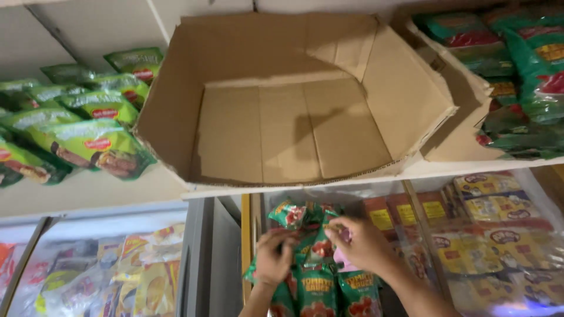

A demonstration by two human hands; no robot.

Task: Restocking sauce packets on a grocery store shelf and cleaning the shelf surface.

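Observation:
Below the shelf edge, my left hand (274, 257) and my right hand (364, 243) both grip a bunch of green sauce pouches (314, 287) with red tomato pictures. The pouches stand upright between the hands, their tops fanning out at the upper left. Above them an empty brown cardboard box (294, 126) with its front wall cut low sits on the white shelf (88, 191).
Green pouches (76, 126) lie in a row on the shelf left of the box. A second cardboard box (464, 94) holding dark green packs (523, 76) stands at the right. Plastic-wrapped bundles of yellow and orange packs (499, 235) fill the lower level on both sides.

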